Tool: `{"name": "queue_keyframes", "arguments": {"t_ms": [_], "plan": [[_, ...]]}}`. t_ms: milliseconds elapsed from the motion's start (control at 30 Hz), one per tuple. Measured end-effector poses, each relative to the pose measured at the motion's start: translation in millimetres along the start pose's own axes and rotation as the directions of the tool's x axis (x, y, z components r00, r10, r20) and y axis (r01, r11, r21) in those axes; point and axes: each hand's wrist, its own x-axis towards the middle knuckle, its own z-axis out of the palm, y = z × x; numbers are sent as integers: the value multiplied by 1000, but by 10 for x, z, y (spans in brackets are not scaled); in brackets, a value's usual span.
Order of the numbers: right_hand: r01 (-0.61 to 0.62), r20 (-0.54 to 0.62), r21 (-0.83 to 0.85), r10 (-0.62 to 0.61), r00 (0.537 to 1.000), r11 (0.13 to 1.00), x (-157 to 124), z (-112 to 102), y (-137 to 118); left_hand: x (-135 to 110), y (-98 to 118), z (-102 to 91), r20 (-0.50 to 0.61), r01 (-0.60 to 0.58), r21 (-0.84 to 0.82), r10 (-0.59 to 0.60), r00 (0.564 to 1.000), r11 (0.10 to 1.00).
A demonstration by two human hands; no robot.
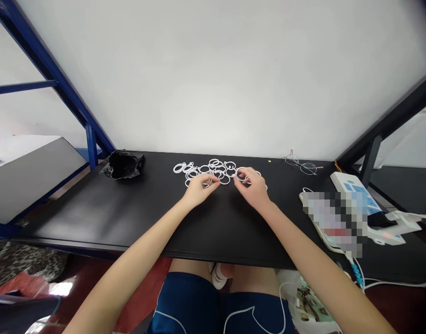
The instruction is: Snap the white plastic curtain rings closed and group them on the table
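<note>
Several white plastic rings (213,169) lie in a loose pile at the back middle of a black table (129,213). My left hand (200,187) rests at the near left edge of the pile, fingers curled and pinched on a ring. My right hand (251,184) is on the pile's right side, fingers bent and pinching another ring. What lies under the fingertips is partly hidden.
A crumpled black plastic bag (123,164) sits at the back left. A pair of glasses (301,164) lies at the back right. A white power strip (359,195), a blurred-out device and cables occupy the right side. A white wall stands behind.
</note>
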Motion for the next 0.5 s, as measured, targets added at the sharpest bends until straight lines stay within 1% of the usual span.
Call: {"name": "queue_keyframes", "arguments": {"t_ms": [67,100,167,233,300,400,500], "plan": [[-88,-105,-36,84,991,995,48,-92,127,1,-31,-37,-75,-141,198,159,985,970],[-134,-130,-59,125,984,989,64,-131,198,2,-51,-52,-79,-201,285,232,970,937],[-204,-118,-131,189,975,970,78,-181,333,5,-95,-70,-35,-281,409,323,946,868],[-249,-93,-234,233,968,940,70,-190,433,8,-135,-68,23,-301,481,331,943,824],[-277,-63,-307,271,960,911,52,-173,489,9,-162,-53,78,-294,517,298,951,804],[-320,-9,-355,339,941,878,31,-147,506,11,-182,-30,135,-294,539,264,955,789],[-333,25,-379,369,929,864,26,-145,491,13,-196,-28,156,-306,541,264,952,783]]}}
